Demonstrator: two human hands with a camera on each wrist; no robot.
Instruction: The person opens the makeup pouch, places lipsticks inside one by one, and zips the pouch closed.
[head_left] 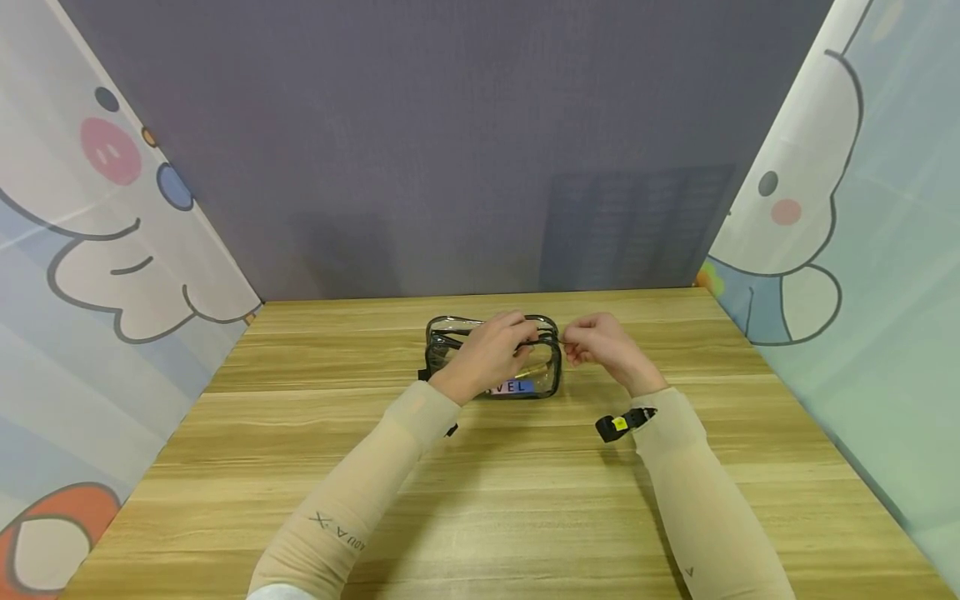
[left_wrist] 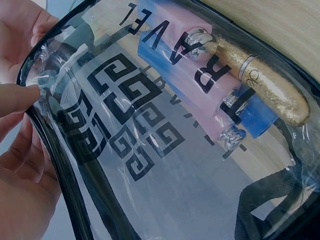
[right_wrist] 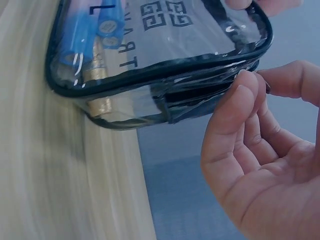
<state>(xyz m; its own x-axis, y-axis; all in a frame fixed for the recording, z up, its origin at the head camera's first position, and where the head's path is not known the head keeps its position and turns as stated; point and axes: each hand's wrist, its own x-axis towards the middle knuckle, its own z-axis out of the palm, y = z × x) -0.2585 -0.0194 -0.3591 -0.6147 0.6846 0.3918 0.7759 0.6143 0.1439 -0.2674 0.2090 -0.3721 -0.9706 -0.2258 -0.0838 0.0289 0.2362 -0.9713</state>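
A clear pouch with black piping [head_left: 546, 372] stands on the wooden table, "TRAVEL" printed on its front. My left hand [head_left: 487, 352] reaches over its top; in the left wrist view the thumb [left_wrist: 17, 99] and fingers pinch the piped upper edge. At the pouch's top right corner, my right hand [right_wrist: 265, 135] pinches a small dark zipper pull [right_wrist: 268, 90] between thumb and forefinger. Inside the pouch lie pink-and-blue tubes [left_wrist: 210, 85] and a glittery gold tube [left_wrist: 275, 90]. How far the zipper is drawn cannot be made out.
The wooden table [head_left: 525, 500] reaches back to a grey panel [head_left: 450, 150]. Cartoon-printed curtains [head_left: 885, 250] hang on both sides. A black wrist strap mount [head_left: 615, 427] sits by the right sleeve.
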